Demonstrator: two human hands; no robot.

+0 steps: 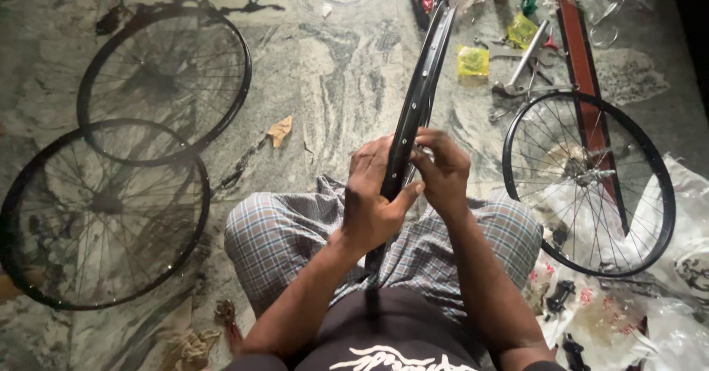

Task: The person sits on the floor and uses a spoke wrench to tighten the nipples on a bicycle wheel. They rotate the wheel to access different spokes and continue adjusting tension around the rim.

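A black bicycle wheel rim (422,83) stands on edge between my knees, running from my lap up toward the top of the view. My left hand (371,197) grips the rim from the left side, thumb pressed against it. My right hand (442,168) is closed on the rim from the right, with its fingertips pinching something small at the rim's inner face; what it pinches is too small to tell. I sit on the floor in checked shorts (288,231).
Two spoked black wheels (166,76) (103,212) lie overlapping on the marble floor at left. A third spoked wheel (587,183) lies at right over white plastic bags (687,268). Tools, yellow packets (473,61) and a reddish bar (580,53) lie at top right.
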